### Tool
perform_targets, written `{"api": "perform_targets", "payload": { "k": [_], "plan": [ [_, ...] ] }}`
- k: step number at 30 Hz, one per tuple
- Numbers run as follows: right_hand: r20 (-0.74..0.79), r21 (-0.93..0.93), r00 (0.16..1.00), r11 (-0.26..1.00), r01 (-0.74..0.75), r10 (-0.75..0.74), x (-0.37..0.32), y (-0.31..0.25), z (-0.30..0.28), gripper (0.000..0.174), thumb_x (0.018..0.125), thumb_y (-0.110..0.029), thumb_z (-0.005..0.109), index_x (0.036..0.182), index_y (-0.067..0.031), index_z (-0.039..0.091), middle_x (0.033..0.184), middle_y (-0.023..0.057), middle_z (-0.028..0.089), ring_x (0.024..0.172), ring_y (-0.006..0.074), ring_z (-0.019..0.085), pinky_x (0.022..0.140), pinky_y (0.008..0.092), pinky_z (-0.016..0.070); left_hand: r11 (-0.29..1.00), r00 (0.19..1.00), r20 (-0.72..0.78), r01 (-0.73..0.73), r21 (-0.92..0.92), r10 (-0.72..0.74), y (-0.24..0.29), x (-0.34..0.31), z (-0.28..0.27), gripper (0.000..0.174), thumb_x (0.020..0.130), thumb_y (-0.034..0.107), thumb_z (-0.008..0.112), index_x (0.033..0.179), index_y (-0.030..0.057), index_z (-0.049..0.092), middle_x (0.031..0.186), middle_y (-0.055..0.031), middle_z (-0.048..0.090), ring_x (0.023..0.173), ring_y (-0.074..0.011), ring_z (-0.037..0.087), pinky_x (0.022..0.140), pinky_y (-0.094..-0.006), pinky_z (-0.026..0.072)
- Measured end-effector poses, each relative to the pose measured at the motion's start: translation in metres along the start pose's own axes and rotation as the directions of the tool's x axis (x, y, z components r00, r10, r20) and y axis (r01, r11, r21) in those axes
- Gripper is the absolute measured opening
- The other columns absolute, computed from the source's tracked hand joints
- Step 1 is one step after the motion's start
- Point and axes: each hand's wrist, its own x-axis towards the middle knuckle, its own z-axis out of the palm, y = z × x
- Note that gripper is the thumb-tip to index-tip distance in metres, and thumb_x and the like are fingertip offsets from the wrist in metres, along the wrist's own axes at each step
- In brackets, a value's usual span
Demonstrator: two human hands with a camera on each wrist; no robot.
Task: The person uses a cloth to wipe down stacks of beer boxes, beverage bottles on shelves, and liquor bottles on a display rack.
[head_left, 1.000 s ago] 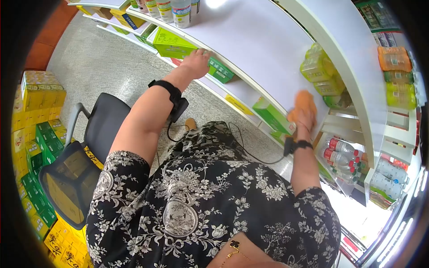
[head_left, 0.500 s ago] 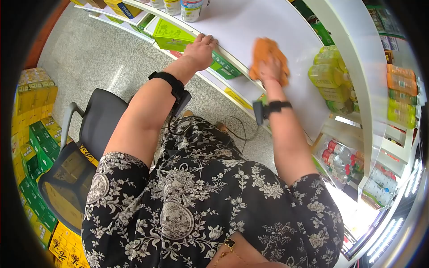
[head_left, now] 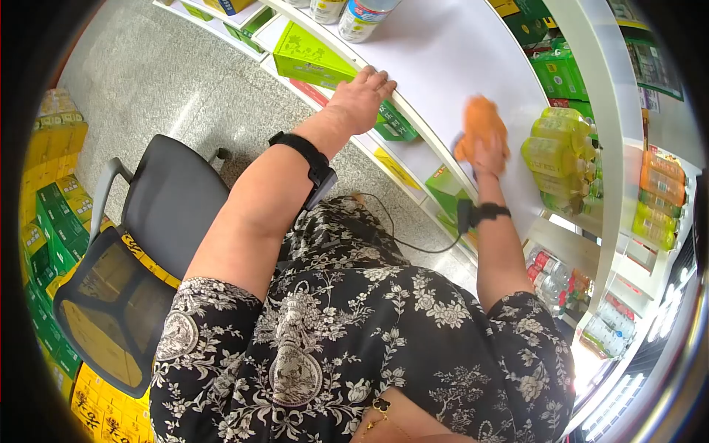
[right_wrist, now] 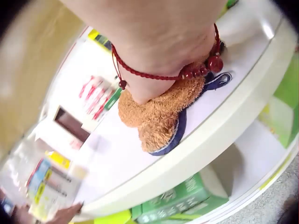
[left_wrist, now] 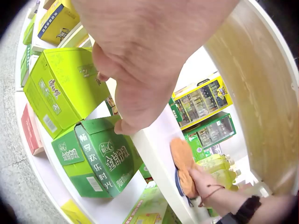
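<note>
An orange cloth (head_left: 484, 122) lies bunched on the white shelf top (head_left: 436, 66), held under my right hand (head_left: 489, 156). In the right wrist view the cloth (right_wrist: 159, 116) looks fluffy, with a navy border and a loop at one end. That hand's fingers are mostly hidden in its folds. My left hand (head_left: 360, 100) rests on the front edge of the same shelf, above a lime-green box (head_left: 310, 59) and a dark green box (left_wrist: 110, 156) on the level below. No object shows in the left hand.
Bottles with white labels (head_left: 363, 18) stand at the shelf's far left end. Packs of yellow-green bottles (head_left: 554, 155) sit right of the cloth, by a curved white upright (head_left: 602, 111). A black office chair (head_left: 166, 199) and stacked cartons (head_left: 63, 229) are on the left.
The right hand swept the cloth leftward and away along the shelf, then part way back to the right. The left hand stays at the shelf edge while the head view shifts.
</note>
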Motion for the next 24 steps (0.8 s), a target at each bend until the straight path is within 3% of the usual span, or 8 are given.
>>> {"api": "perform_targets", "payload": {
  "k": [4,9,11,14,18,22,23,24],
  "plan": [
    [0.003,-0.112,0.887,0.881,-0.459,0.462,-0.019,0.089,0.005,0.057,0.085,-0.04,0.049,0.13,-0.0059,0.05,0.134,0.0212,0.047,0.124,0.0371,0.043,0.106,0.0417,0.0338,1.0,1.0,0.001,-0.008,-0.028,0.008,-0.004,0.001,0.002,0.068,0.079,0.001,0.051,0.142,0.018,0.035,0.147,-0.0053,0.03,0.138,-0.0272,0.024,0.102,-0.0485,0.0392],
    [0.122,-0.21,0.88,0.878,-0.429,0.459,0.028,-0.05,-0.02,0.059,0.084,-0.041,0.048,0.135,-0.0118,0.046,0.137,0.0177,0.046,0.126,0.0338,0.043,0.105,0.047,0.034,0.998,1.0,-0.008,-0.011,-0.063,0.011,-0.002,-0.001,-0.005,0.069,0.077,-0.001,0.051,0.142,0.0166,0.036,0.146,-0.006,0.032,0.136,-0.0277,0.026,0.102,-0.0475,0.0393],
    [0.092,-0.118,0.991,0.989,-0.091,0.102,0.081,-0.076,0.023,0.059,0.083,-0.041,0.049,0.136,-0.0131,0.046,0.137,0.0184,0.045,0.127,0.0341,0.041,0.106,0.0466,0.0327,0.998,1.0,-0.013,0.005,-0.059,-0.006,0.0,-0.001,-0.004,0.069,0.076,-0.002,0.051,0.141,0.0158,0.036,0.145,-0.0064,0.033,0.136,-0.028,0.027,0.102,-0.0475,0.0392],
    [0.131,0.065,0.946,0.955,0.29,-0.296,0.158,-0.163,0.054,0.059,0.083,-0.038,0.052,0.136,-0.0122,0.045,0.136,0.0191,0.044,0.128,0.0348,0.039,0.107,0.0435,0.0322,0.999,0.999,-0.028,0.023,-0.04,-0.024,-0.001,0.0,0.0,0.07,0.075,-0.001,0.052,0.141,0.0145,0.036,0.145,-0.0069,0.033,0.136,-0.0283,0.027,0.101,-0.047,0.0404],
    [0.14,0.24,0.881,0.878,0.413,-0.453,0.199,-0.234,0.057,0.055,0.081,-0.033,0.056,0.132,-0.0144,0.05,0.138,0.0166,0.043,0.131,0.0346,0.036,0.109,0.0403,0.0311,0.999,0.999,-0.017,0.028,0.043,-0.027,0.001,0.0,-0.008,0.073,0.072,0.001,0.056,0.142,0.0149,0.036,0.145,-0.006,0.033,0.135,-0.0274,0.028,0.097,-0.0436,0.0448],
    [0.04,0.337,0.732,0.699,0.631,-0.68,0.22,-0.188,0.047,0.05,0.081,-0.026,0.056,0.128,-0.0088,0.052,0.134,0.0156,0.047,0.128,0.0336,0.039,0.107,0.0398,0.0321,1.0,1.0,-0.025,0.013,-0.015,-0.013,0.0,-0.004,-0.008,0.073,0.073,0.001,0.055,0.142,0.0161,0.035,0.145,-0.0061,0.033,0.136,-0.0267,0.028,0.093,-0.0406,0.0471],
    [-0.022,0.176,0.705,0.691,0.701,-0.709,0.237,-0.162,0.053,0.045,0.083,-0.025,0.054,0.124,-0.0063,0.054,0.127,0.0173,0.053,0.121,0.0345,0.045,0.103,0.0398,0.036,1.0,0.999,-0.047,0.008,-0.017,-0.009,-0.003,-0.004,-0.006,0.072,0.074,0.001,0.054,0.142,0.0163,0.035,0.145,-0.0063,0.033,0.136,-0.0269,0.028,0.093,-0.0408,0.0469],
    [0.063,0.197,0.802,0.796,0.573,-0.593,0.237,-0.148,0.033,0.043,0.085,-0.022,0.052,0.123,-0.0023,0.054,0.119,0.0192,0.058,0.112,0.0389,0.052,0.096,0.0412,0.0415,1.0,0.998,-0.067,0.003,-0.021,-0.005,-0.005,-0.005,-0.003,0.071,0.075,0.0,0.053,0.142,0.0165,0.035,0.145,-0.0064,0.033,0.136,-0.0271,0.028,0.093,-0.0411,0.0468]
  ]
}}
